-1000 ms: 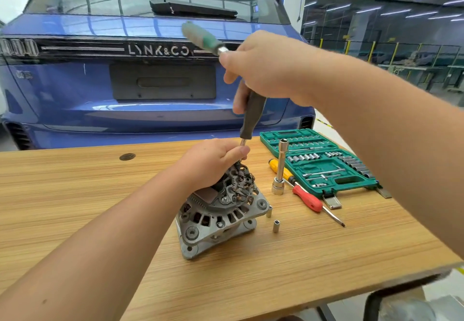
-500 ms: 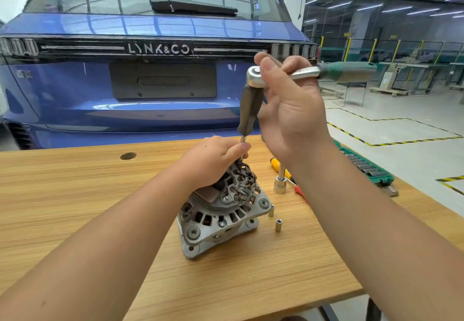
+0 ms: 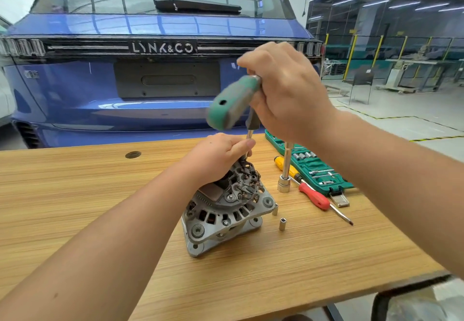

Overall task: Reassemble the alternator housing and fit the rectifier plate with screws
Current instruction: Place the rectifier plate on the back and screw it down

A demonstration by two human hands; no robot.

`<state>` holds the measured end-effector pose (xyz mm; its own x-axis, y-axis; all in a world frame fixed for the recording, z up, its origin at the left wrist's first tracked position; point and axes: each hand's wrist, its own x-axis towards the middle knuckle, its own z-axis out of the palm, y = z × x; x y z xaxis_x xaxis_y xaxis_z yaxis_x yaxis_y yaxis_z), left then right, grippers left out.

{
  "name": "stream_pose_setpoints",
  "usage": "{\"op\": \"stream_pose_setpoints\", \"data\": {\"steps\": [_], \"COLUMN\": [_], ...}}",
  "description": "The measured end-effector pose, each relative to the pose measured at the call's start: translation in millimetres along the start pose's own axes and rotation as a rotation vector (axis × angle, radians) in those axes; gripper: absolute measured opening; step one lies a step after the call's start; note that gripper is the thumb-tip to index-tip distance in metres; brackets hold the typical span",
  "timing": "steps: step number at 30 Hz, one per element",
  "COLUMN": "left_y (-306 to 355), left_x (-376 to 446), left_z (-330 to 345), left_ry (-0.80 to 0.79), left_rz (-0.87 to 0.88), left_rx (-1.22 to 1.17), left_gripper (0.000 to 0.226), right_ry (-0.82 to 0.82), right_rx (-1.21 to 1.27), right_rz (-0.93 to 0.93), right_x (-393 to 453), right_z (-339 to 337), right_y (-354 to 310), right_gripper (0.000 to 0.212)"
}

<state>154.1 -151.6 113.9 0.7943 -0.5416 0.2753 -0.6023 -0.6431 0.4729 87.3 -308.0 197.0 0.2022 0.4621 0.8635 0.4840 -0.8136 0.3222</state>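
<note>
Alternator (image 3: 226, 217) stood on the wooden desk (image 3: 75, 195), roughly centre, rectifier end up, its mounting lugs resting on the desk surface. Rectifier plate (image 3: 247, 182) sat on top of the housing, with copper leads and terminals exposed.

Left hand (image 3: 216, 157) rested over the top of the alternator, fingers curled round its upper edge, thumb and forefinger pinching the driver shaft (image 3: 249, 136) just above the plate to steady it. Right hand (image 3: 283, 92) gripped the head of a ratchet (image 3: 232, 103) with a green handle, fingers wrapped tight; the handle was motion-blurred and pointed toward the camera. The screw itself was hidden under the left fingers.

Handling judgement: cast metal housing, likely heavy and rigid, not prone to slip on the wood but top-heavy on its lugs, so it needs bracing against driving torque. Best held by the ribbed body or the lugs. The plate's thin leads and diode tabs look fragile; keep fingers and the bit off them.

Also on the desk: a small loose socket (image 3: 282, 224) just right of the alternator, a T-shaped socket wrench standing upright (image 3: 286, 170), a yellow screwdriver (image 3: 286, 167), a red screwdriver (image 3: 316, 197), and an open green socket case (image 3: 313, 167).

Legible writing: "LYNK&CO" (image 3: 162, 48) across the tailgate of the blue car (image 3: 75, 82) behind the desk. No markings readable on the alternator or tools.
</note>
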Motion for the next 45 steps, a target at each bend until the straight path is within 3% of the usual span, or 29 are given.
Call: {"op": "stream_pose_setpoints", "data": {"steps": [3,5,8,10,13,16,19,21,24,26,28,31,34,38,42,45], "left_y": [2.5,3.9,2.8,1.5,0.8,0.7,0.5,0.4,-1.5,-3.2,-3.8,-1.2,0.3,-0.2,0.6,0.7], "left_x": [-2.5,-3.7,-3.6,-2.8,-2.3,-2.7,-2.6,-1.7,-0.4,-0.4,0.2,2.1,-0.1,-2.4,-2.0,-3.0], "left_z": [-1.6,-2.1,-1.8,-1.1,-0.3,-0.7,-0.9,-0.7,0.1,0.7,1.1,0.8,1.0,0.0,-0.2,-1.0], "left_ry": [-0.015,-0.018,-0.023,-0.031,-0.034,-0.027,-0.014,-0.006,-0.007,-0.007,-0.01,-0.002,0.019,0.004,0.0,-0.009], "left_rz": [-0.022,-0.025,-0.017,-0.005,0.023,0.018,0.018,0.019,0.018,0.021,0.014,-0.008,0.008,0.007,0.003,0.011], "left_rx": [-0.012,-0.017,-0.022,-0.004,0.034,0.034,0.04,0.026,0.007,-0.002,-0.013,-0.009,0.003,-0.052,0.023,-0.003], "left_gripper": [0.047,0.047,0.048,0.046,0.044,0.044,0.047,0.047,0.045,0.045,0.045,0.045,0.039,0.043,0.045,0.045], "right_ry": [-0.376,-0.563,-0.643,-0.686,-0.694,-0.489,-0.049,0.267,0.424,0.445,0.508,0.597,0.486,0.326,0.158,0.058], "right_rx": [-0.087,-0.106,-0.1,-0.001,0.312,1.103,1.624,1.865,1.969,1.937,1.74,1.065,0.508,0.18,0.058,-0.003], "right_rz": [-0.029,-0.06,-0.065,0.101,0.567,1.11,1.377,1.407,1.256,1.11,0.994,0.729,0.367,0.128,0.037,-0.054], "right_x": [18.7,33.2,47.4,53.2,58.1,54.3,45.8,38.5,18.9,6.3,-0.3,-8.5,-17.4,-10.0,-10.8,-4.7], "right_z": [-18.0,-27.5,-32.7,-32.6,-28.7,-21.0,-9.9,-4.3,1.4,4.9,11.2,22.5,30.2,25.6,12.9,6.0], "right_y": [0.1,0.2,0.9,0.8,1.3,-3.0,-9.8,-17.0,-23.0,-26.0,-29.8,-31.6,-24.4,-15.9,-5.3,2.7], "right_gripper": [0.08,0.086,0.079,0.071,0.052,0.026,0.011,0.012,0.022,0.034,0.036,0.034,0.03,0.005,0.066,0.072]}}
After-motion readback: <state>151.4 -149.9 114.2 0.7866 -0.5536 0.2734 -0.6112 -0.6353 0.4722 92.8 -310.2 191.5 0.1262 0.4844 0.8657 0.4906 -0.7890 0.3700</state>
